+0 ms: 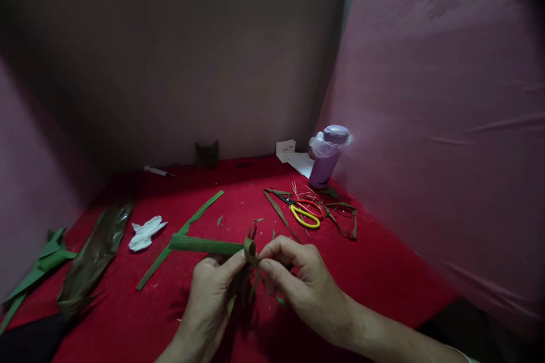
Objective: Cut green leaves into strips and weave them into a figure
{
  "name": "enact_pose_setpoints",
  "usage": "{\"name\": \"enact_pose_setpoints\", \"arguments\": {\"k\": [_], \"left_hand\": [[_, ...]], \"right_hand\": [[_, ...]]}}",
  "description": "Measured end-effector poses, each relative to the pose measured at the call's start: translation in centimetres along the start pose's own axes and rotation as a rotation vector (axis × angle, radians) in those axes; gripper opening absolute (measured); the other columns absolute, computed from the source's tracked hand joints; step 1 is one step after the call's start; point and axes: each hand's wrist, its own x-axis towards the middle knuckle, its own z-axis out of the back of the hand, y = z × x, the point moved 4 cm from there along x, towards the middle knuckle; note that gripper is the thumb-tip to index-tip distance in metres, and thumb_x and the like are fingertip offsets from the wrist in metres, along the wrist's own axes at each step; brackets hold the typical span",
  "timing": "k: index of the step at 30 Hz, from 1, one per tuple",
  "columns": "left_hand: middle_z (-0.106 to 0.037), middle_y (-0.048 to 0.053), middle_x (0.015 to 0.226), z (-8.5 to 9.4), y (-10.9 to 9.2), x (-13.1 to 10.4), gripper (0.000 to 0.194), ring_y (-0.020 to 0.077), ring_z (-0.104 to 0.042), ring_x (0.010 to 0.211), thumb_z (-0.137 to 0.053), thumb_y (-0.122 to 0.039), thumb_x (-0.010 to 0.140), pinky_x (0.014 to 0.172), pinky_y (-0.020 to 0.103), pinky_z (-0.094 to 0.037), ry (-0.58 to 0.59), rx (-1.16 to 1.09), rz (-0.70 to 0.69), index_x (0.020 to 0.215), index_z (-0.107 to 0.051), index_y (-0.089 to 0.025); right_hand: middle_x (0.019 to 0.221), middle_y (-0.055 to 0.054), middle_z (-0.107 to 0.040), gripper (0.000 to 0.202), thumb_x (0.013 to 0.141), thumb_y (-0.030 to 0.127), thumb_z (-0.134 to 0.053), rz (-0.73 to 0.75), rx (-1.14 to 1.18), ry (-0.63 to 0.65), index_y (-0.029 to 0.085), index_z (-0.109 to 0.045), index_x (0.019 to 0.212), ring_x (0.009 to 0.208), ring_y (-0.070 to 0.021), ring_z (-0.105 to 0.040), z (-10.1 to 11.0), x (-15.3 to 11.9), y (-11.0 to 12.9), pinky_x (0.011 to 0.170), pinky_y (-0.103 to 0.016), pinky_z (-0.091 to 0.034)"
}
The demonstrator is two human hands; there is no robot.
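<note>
The left hand had its thumb pressed down near the right end of a green leaf strip, the index finger closed in behind; the other fingers were curled underneath and mostly out of sight. The right hand held its thumb and forefinger together in a pinch on a brown strip, which looped around the green one just beside the left thumb. The right hand's remaining fingers were folded behind that pinch and hard to count. Below the loop, dangling brown ends sank into shadow between the hands, so I could not tell how they ran.

The held green strip pointed left over a second green strip lying slantwise on the red cloth. Beyond the right hand lay scissors with one red and one yellow handle, among brown scraps and thin sticks. A purple bottle stood farther back, its top wrapped in clear plastic. To the left were a crumpled white tissue, a broad brown leaf and a folded green leaf, partly cut off by the frame. A dark shape in the lower left corner was unreadable.
</note>
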Motion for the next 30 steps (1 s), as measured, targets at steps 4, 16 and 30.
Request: {"name": "enact_pose_setpoints", "arguments": {"k": [4,16,30], "left_hand": [[-0.065,0.0,0.055,0.2,-0.2,0.0,0.028,0.012,-0.056,0.041,-0.079,-0.024,0.055,0.045,0.025,-0.046,-0.046,0.01,-0.031,0.076,-0.065,-0.011],[-0.073,0.007,0.069,0.8,-0.7,-0.2,0.027,0.02,-0.065,0.059,-0.078,-0.031,0.056,0.055,0.028,-0.05,-0.161,0.238,-0.187,0.072,-0.071,-0.012],[-0.074,0.004,0.069,1.1,-1.7,-0.5,0.015,0.0194,-0.065,0.065,-0.077,-0.029,0.059,0.062,0.025,-0.049,-0.228,0.398,-0.362,0.066,-0.073,-0.017]], "right_hand": [[0.06,0.003,-0.054,0.01,0.088,0.024,-0.051,0.026,-0.066,-0.103,0.018,-0.057,0.083,0.053,-0.0091,-0.049,1.8,0.1,0.2,0.051,-0.021,-0.038],[0.077,-0.006,-0.066,0.041,0.088,0.048,-0.045,-0.026,-0.034,0.011,0.014,-0.066,0.075,0.076,-0.0167,-0.06,2.4,1.7,0.4,0.072,-0.029,-0.044],[0.062,0.001,-0.057,0.016,0.066,0.022,-0.068,-0.32,0.348,0.049,0.014,-0.054,0.067,0.056,-0.0086,-0.05,0.2,1.6,-1.3,0.058,-0.023,-0.038]]}}
